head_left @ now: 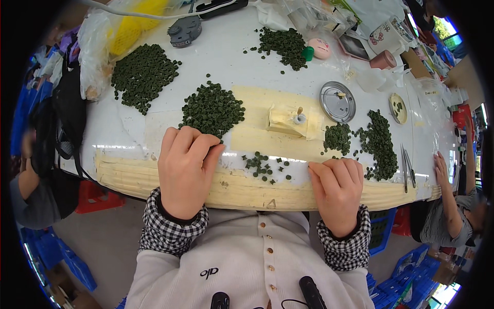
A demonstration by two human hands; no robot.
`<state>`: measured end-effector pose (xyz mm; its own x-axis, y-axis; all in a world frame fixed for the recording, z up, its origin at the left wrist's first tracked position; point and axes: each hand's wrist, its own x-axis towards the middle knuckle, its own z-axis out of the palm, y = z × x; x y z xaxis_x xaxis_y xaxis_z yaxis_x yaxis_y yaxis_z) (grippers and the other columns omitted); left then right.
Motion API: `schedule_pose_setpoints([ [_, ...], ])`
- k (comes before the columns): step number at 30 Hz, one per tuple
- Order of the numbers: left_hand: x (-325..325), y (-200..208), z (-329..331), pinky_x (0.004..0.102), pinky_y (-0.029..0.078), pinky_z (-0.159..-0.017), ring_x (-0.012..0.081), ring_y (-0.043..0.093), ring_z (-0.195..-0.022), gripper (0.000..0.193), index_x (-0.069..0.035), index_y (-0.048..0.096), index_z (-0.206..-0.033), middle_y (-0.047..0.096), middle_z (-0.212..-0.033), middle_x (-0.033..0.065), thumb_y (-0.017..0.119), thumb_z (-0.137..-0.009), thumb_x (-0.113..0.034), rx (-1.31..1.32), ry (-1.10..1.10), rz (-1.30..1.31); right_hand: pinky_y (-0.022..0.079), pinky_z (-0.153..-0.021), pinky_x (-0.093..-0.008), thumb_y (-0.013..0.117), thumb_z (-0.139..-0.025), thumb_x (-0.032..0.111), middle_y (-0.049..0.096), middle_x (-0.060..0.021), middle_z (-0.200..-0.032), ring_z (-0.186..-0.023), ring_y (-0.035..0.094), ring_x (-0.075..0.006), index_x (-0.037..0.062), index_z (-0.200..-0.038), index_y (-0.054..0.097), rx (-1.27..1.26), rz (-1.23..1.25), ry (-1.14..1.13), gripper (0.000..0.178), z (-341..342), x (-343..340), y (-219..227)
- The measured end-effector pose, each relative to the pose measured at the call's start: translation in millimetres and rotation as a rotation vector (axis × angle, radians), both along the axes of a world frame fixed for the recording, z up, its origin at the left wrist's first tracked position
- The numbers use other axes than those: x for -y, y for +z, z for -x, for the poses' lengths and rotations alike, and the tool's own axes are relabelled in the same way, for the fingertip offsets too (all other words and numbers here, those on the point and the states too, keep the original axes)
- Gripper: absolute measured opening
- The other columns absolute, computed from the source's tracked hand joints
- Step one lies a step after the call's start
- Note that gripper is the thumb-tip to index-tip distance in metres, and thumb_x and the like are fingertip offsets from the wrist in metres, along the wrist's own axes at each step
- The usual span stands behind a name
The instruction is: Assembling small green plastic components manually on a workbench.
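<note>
My left hand [185,172] is closed, thumb and forefinger pinched together at the near edge of a heap of small dark green pieces [212,108]. Closed in a pinch as well, my right hand [339,190] rests by the table's front edge. What either pinch holds, if anything, is too small to make out. Between the hands lie several loose green pieces [259,166]. Beyond them a tape-wrapped block [283,121] with a small metal pin on top stands on yellow tape. A small green heap [337,138] and a longer one [381,147] lie beyond my right hand.
More green heaps [144,74] [284,46] lie farther back. A round metal dish [329,105], a small pale dish [393,117] and tweezers [404,167] are on the right. A grey device [185,32] sits at the back. Another person's hand [441,170] touches the table's right end.
</note>
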<state>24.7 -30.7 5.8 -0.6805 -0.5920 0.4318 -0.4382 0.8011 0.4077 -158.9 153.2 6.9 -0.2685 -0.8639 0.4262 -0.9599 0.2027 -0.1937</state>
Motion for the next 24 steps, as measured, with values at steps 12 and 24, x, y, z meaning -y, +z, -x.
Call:
schedule_pose_setpoints([
  [12,-1.5,-1.2,2.0,0.0369,0.042,-0.068,0.0272,0.048,-0.078,0.012,-0.003,0.063,-0.085,0.054,-0.081,0.0078,0.071,-0.076,-0.001,0.007,-0.038,-0.008,0.044,-0.072,-0.0359,0.073,-0.069,0.004,0.058,-0.0038,-0.08,-0.077,0.055,-0.0223,0.0054,-0.089,0.069,0.021,0.034,0.024,0.021,-3.1,-2.7,-4.5],
  [24,0.5,-1.2,1.0,0.035,0.046,-0.068,0.0277,0.055,-0.079,0.017,-0.001,0.061,-0.085,0.064,-0.09,0.0098,0.069,-0.073,0.006,-0.071,-0.059,0.062,0.045,-0.073,-0.0354,0.068,-0.067,0.003,0.06,-0.0042,-0.082,-0.078,0.055,-0.0214,0.0032,-0.093,0.068,-0.055,0.023,0.072,0.025,-4.6,-3.9,-4.4],
])
